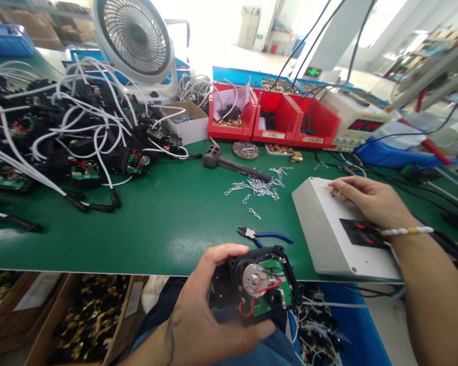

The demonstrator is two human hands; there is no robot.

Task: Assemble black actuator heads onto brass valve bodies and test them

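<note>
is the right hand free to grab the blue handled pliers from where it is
Probably yes: the right hand rests empty on the white box, and bare green mat lies between it and the pliers.

Green mat [168, 213] under a pale grey box [324, 223] bearing a black panel [361, 233] with red buttons. Black housing [263, 284] enclosing a green board, silver disc and red wire; blue-handled pliers [265, 235]. Three red bins [275, 119], white cables [80, 112] on black parts
</note>
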